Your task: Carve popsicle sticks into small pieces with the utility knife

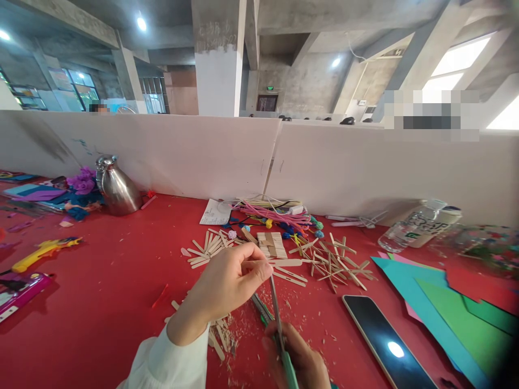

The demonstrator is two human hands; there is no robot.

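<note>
In the middle of the view, my left hand [231, 281] pinches a flat wooden craft stick [288, 263] between thumb and fingers, its rounded end pointing right. Below it, my right hand [302, 359] is closed around what look like green-handled scissors [289, 370], with a long metal blade rising close to the thumb of my left hand. A second dark blade shows to its left, and the fingers partly hide the tool. Under my left wrist lies a pile of cut sticks [219, 337] among wood shavings. Behind my hands sits a small panel of joined sticks [277, 244].
Loose sticks [336, 262] lie beyond my hands. A phone [385, 340] and coloured paper sheets [441, 308] are at right, near a clear bottle [411, 227]. At left stand a metal jug [117, 186] and a yellow tool [42, 254]. A white partition [194, 156] borders the red table.
</note>
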